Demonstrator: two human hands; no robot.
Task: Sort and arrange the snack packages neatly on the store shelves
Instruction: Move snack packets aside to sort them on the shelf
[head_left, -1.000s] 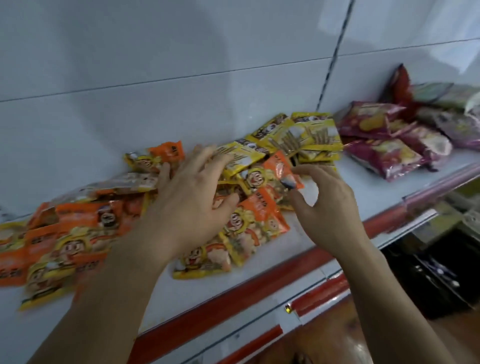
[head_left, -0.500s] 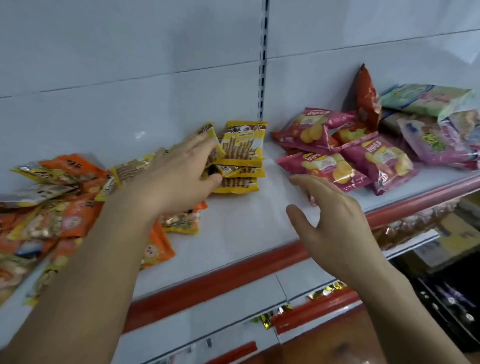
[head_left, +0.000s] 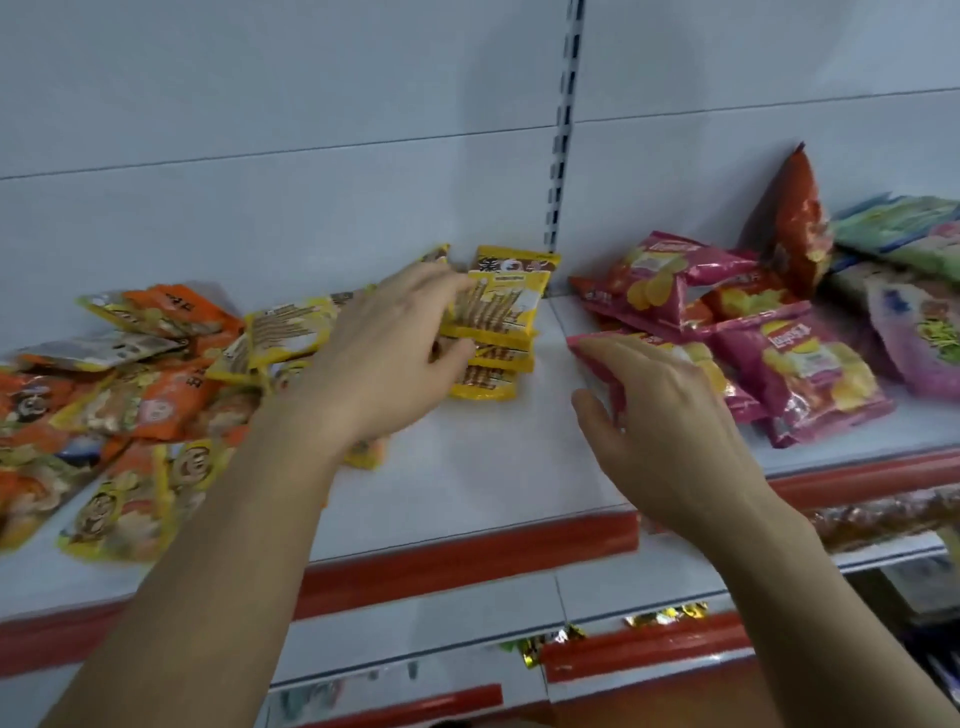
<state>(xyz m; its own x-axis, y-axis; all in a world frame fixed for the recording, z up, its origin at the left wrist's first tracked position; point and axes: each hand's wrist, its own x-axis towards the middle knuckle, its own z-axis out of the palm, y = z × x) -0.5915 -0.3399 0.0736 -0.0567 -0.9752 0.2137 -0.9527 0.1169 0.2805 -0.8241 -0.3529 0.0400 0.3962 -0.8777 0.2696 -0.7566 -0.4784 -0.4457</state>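
Head view: yellow packets (head_left: 496, 322) in left grip (head_left: 384, 358).

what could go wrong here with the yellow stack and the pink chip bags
1. The left hand grips the stack of yellow biscuit-stick packs only at its left edge; the lower packs already sit offset, so pulling may fan the stack apart.
2. The right hand is open at the nearest pink chip bag, which lies close to the red shelf edge; a nudge could tip it off.
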